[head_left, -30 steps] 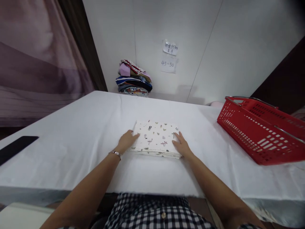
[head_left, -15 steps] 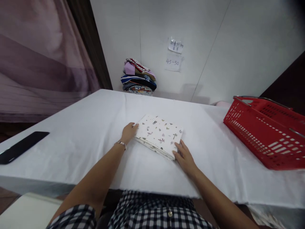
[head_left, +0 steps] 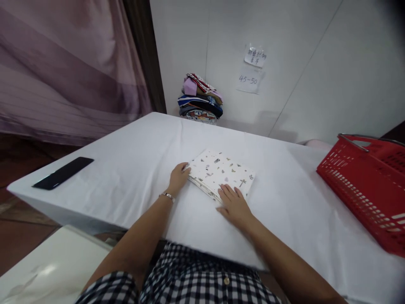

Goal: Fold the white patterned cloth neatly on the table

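A folded white cloth [head_left: 221,171] printed with small palm trees, animals and leaves lies on the table in front of me, its layered folds showing along the near edge. My left hand [head_left: 179,177] is closed on its left corner, thumb and fingers at the edge. Across the near right part of the cloth, my right hand [head_left: 233,203] rests flat and open, fingers spread on the top layer and thumb apart on the table side.
A white cloth covers the table [head_left: 126,169]. A black phone [head_left: 63,173] lies at the left, and a red plastic basket [head_left: 363,190] stands at the right. Behind the far edge rises a stack of folded fabrics [head_left: 201,99]. Handwritten paper notes [head_left: 249,79] hang on the wall.
My right hand has moved from the cloth's right edge onto its top near the front corner. My left hand stays at the left corner. The view has shifted left.
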Demonstrator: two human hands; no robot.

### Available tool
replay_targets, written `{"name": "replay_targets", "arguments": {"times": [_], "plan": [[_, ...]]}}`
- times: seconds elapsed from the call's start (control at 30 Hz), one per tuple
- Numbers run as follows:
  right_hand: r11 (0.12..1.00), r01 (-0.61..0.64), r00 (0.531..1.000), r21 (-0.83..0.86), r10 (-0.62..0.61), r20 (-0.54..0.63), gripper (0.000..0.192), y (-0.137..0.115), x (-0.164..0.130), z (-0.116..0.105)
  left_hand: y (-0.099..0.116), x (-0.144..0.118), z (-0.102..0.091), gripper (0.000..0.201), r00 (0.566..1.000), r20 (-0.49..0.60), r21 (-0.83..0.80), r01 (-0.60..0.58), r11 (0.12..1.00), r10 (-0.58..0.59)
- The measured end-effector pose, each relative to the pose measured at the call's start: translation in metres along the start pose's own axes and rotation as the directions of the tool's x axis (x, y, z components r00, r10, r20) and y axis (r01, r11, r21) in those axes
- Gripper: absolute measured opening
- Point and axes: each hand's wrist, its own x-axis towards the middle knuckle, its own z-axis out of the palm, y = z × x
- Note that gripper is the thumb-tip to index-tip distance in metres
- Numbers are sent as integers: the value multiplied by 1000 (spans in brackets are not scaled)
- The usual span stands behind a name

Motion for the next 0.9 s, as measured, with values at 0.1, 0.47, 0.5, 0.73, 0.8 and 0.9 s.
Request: {"name": "replay_targets", "arguments": {"times": [0.1, 0.47, 0.5, 0.73, 0.8, 0.9], "plan": [[1000, 0, 999, -24, -1, -39, 54, 0, -6, 8, 0, -4, -1, 36, 998, -36, -28, -52, 998, 51], [978, -100, 970, 186, 137, -202, 24, 0, 9, -12, 18, -30, -11, 22, 861, 185, 179, -504, 845, 474], [982, -112, 974, 154, 139, -181, 23, -2, 13, -14, 19, -30, -12, 23, 843, 228, 179, -528, 830, 487], [988, -153, 982, -28, 148, -120, 26, -11, 23, -11, 17, -28, -18, 25, 791, 344, 162, -581, 797, 507], [992, -121, 983, -30, 116, -141, 26, -10, 21, -8, 17, -29, -18, 25, 786, 346, 162, -588, 793, 512], [993, -112, 982, -28, 107, -156, 25, -10, 19, -5, 17, -29, -16, 26, 779, 337, 166, -602, 781, 529]]}}
